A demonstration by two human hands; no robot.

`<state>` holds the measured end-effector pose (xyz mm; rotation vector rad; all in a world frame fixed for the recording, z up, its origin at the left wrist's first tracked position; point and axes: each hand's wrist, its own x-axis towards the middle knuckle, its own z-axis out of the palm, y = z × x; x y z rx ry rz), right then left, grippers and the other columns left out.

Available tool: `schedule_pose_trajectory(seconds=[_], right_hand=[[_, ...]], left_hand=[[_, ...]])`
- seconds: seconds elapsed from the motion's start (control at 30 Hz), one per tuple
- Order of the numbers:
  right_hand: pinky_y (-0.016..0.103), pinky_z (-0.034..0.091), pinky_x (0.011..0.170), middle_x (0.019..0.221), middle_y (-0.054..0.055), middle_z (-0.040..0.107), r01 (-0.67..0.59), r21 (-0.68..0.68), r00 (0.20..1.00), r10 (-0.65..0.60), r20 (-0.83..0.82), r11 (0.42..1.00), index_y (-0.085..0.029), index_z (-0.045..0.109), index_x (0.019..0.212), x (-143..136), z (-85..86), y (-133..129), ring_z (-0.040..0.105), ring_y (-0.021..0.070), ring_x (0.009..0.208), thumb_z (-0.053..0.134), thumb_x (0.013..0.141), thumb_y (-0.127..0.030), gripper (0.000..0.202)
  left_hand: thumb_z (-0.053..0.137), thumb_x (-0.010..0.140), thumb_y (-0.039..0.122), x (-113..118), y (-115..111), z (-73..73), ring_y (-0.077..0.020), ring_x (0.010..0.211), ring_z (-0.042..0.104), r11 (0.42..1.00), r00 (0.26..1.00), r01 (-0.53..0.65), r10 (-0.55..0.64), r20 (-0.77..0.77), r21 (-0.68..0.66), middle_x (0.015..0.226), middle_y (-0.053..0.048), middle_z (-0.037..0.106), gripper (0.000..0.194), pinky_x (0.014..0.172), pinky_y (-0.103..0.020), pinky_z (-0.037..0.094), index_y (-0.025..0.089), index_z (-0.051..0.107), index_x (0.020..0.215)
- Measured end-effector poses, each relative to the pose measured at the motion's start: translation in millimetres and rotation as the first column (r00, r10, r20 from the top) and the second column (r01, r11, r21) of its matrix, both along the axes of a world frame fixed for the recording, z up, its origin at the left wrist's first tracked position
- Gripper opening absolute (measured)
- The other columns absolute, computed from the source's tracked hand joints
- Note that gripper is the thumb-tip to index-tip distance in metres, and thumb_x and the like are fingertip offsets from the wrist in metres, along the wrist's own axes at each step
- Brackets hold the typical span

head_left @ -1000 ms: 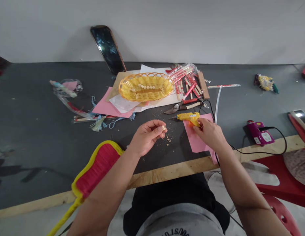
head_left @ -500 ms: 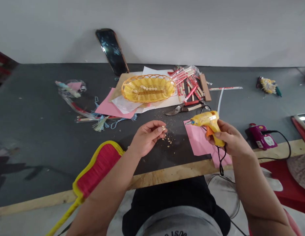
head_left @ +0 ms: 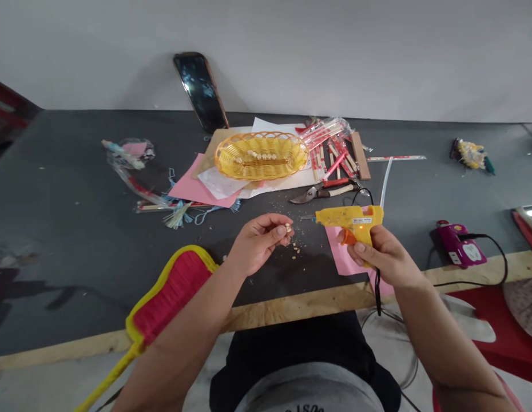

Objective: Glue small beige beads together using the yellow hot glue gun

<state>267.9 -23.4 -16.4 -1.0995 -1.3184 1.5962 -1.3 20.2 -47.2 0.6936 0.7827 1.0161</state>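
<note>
Between the thumb and fingers of my left hand point(head_left: 262, 241) is a small pale piece point(head_left: 288, 228). My right hand point(head_left: 380, 252) grips a yellow glue gun point(head_left: 345, 217) by its handle, with fingers near the orange trigger. The metal nozzle points left towards the pale piece, a short gap away. Small pale bits point(head_left: 296, 249) and crumbs lie on the dark table just right of my left hand. Pink paper point(head_left: 341, 257) lies under the glue gun. More pale pieces form a row in the yellow basket point(head_left: 261, 170) behind.
Pruning shears point(head_left: 321, 191) and wrapped sticks point(head_left: 334, 154) lie beyond the glue gun. A phone point(head_left: 201, 91) leans on the wall. A red and yellow padded shape point(head_left: 171, 292) is beside my left forearm. At right sits a purple power socket point(head_left: 461, 245) with a cable.
My right hand has moved left with the glue gun, bringing the nozzle closer to my left hand. The gun is now more level. My left hand has barely moved.
</note>
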Motion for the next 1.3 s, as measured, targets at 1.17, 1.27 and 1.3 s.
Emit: schedule_pose_trajectory(seconds=[1.17, 1.27, 1.3], right_hand=[[0.026, 0.04, 0.053, 0.069, -0.001, 0.047, -0.093, 0.176, 0.951, 0.035, 0.307, 0.98, -0.02, 0.062, 0.099, -17.5, -0.7, -4.0, 0.044, 0.0132, 0.061, 0.055, 0.097, -0.047, 0.028], [0.027, 0.043, 0.055, 0.071, -0.001, 0.049, -0.08, 0.176, 0.95, 0.022, 0.311, 0.981, -0.019, 0.062, 0.099, -18.7, -1.6, -4.6, 0.046, 0.0133, 0.063, 0.055, 0.098, -0.047, 0.029], [0.027, 0.043, 0.056, 0.072, -0.001, 0.049, -0.084, 0.175, 0.949, 0.025, 0.314, 0.981, -0.019, 0.061, 0.099, -18.9, -1.7, -4.6, 0.046, 0.0133, 0.063, 0.054, 0.098, -0.047, 0.029]], left_hand=[[0.093, 0.065, 0.03, -0.6, 0.9, -0.8, -0.0073, 0.057, 0.062, 1.0, 1.0, 0.013, -0.013, -0.002, -0.022, 0.072, -0.004, 0.075, 0.029, 0.058, -0.018, 0.053, 0.016, 0.081, 0.088], [0.093, 0.064, 0.03, -0.1, 0.9, 0.2, -0.0077, 0.057, 0.062, 1.0, 1.0, 0.011, -0.011, -0.004, -0.025, 0.071, -0.003, 0.075, 0.03, 0.057, -0.018, 0.052, 0.016, 0.08, 0.087], [0.093, 0.064, 0.03, 0.2, 0.9, 0.4, -0.0075, 0.056, 0.063, 1.0, 1.0, 0.012, -0.012, -0.001, -0.027, 0.07, -0.003, 0.075, 0.03, 0.057, -0.018, 0.052, 0.016, 0.081, 0.087]])
